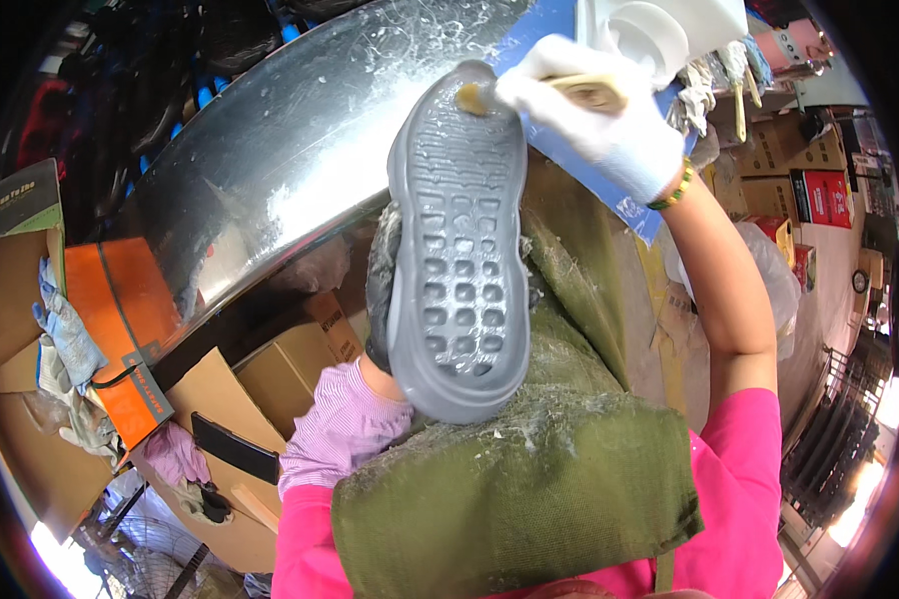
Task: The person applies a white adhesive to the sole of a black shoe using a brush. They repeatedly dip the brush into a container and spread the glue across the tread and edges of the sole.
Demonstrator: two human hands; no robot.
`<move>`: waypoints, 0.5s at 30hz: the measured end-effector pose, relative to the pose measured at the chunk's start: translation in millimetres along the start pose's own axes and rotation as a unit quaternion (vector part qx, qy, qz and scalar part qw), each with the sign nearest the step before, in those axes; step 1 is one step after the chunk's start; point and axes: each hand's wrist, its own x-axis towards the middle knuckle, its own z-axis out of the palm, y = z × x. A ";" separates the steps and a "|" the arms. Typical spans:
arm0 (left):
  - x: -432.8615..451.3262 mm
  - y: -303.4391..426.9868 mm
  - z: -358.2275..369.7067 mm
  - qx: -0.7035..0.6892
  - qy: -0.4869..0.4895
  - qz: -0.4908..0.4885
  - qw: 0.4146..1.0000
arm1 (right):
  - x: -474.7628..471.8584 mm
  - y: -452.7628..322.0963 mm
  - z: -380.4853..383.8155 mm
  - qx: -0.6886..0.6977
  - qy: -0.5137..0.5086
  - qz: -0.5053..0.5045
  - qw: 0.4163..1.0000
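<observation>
A grey rubber shoe sole (461,239) is held up in front of me, its inner side with rows of square hollows facing the camera. Wet, whitish gloss covers much of that side. My left hand (383,292), in a dark, frayed glove, supports the sole from behind and the left; most of its fingers are hidden. In a white knit glove, my right hand (607,123) grips a brush with a pale wooden handle. The yellowish bristles (470,99) touch the sole near its top end. A green canvas apron (517,494) covers my lap below.
A curved, shiny metal worktable (307,142) with whitish residue lies ahead. White plastic containers (644,41) stand on a blue sheet (599,180). Gloves and brushes (740,112) hang at the right. Cardboard boxes, an orange shoebox (112,299) and blue gloves (71,329) crowd the left.
</observation>
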 end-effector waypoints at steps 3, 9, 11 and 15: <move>13.9 14.0 6.1 0.125 0.041 0.025 0.991 | -17.2 -32.1 -4.3 0.045 -0.152 0.044 0.986; 26.2 24.3 14.4 0.182 -0.070 0.014 0.981 | -38.0 -39.6 -19.1 0.183 -0.178 0.183 0.949; 29.6 24.0 13.2 0.170 -0.090 -0.001 0.981 | -33.1 -33.5 -30.7 -0.048 -0.016 0.035 0.998; 24.2 14.3 39.2 0.310 0.048 0.085 0.946 | -63.9 -54.2 -15.8 0.110 -0.064 -0.041 0.991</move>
